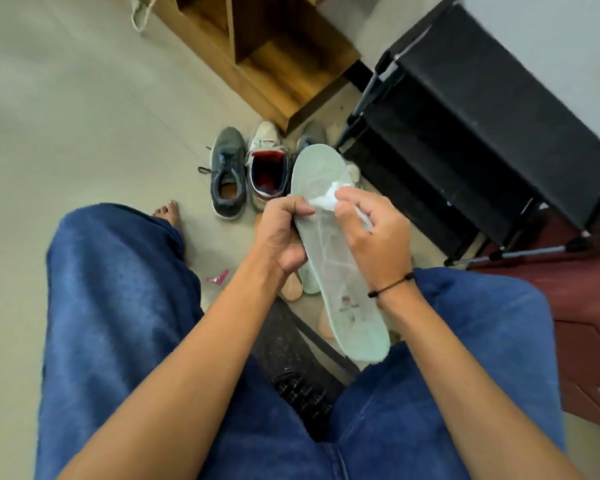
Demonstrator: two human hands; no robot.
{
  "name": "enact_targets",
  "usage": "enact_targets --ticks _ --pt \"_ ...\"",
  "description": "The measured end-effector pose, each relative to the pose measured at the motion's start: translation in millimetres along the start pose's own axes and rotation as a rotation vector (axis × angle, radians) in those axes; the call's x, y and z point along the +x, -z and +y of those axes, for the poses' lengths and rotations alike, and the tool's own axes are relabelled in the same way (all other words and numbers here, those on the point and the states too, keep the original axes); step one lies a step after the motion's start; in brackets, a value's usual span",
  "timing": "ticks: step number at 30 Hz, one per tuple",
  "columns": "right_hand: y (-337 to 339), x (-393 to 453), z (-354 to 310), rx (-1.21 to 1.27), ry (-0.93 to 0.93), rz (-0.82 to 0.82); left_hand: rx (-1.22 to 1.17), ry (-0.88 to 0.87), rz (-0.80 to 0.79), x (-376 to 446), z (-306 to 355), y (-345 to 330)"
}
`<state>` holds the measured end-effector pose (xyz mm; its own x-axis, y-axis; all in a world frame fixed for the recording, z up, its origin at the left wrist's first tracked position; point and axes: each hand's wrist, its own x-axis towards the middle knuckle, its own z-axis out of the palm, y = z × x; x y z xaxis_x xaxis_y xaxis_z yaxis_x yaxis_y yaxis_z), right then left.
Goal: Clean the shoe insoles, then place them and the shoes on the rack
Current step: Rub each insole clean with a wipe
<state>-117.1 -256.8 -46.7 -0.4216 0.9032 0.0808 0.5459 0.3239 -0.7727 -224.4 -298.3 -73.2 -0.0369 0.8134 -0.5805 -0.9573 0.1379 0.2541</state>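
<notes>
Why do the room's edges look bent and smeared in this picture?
Head view: the wide lens bows the black rack and wooden shelf outward; the far corners look soft. Light is even, with faint shadows. The insole, left hand and right hand stay fairly sharp.

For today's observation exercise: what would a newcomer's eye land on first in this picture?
In the middle, the left hand grips a long pale green foam insole while the right hand presses a crumpled white wipe onto it. Beyond, a grey sneaker and a white sneaker with red lining stand on the floor, left of a black rack.
</notes>
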Motion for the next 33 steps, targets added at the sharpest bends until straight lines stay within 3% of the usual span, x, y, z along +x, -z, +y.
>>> enact_targets --ticks 6,14,18,23,29,33 --pt "5.0 -4.8 -28.7 -0.126 0.374 0.073 -0.028 -0.104 -0.109 -38.0 9.5 -12.7" --pt "-9.8 27.4 -63.5 -0.133 0.306 0.280 -0.019 -0.169 -0.097 -51.0 27.2 -14.2" --pt "-22.0 41.7 -69.5 -0.218 0.383 0.155 -0.043 -0.163 -0.125 -49.7 33.3 -9.6" --pt "-27.8 41.7 -63.2 -0.549 0.595 0.035 -0.131 -0.122 -0.192 -40.9 39.4 -3.4" --pt "-35.9 48.0 -65.5 -0.498 0.456 0.112 -0.150 -0.090 -0.220 -32.9 40.5 -1.6" --pt "-43.3 44.8 -73.9 -0.452 0.532 0.088 -0.170 -0.121 -0.242 -32.1 44.4 -0.4"
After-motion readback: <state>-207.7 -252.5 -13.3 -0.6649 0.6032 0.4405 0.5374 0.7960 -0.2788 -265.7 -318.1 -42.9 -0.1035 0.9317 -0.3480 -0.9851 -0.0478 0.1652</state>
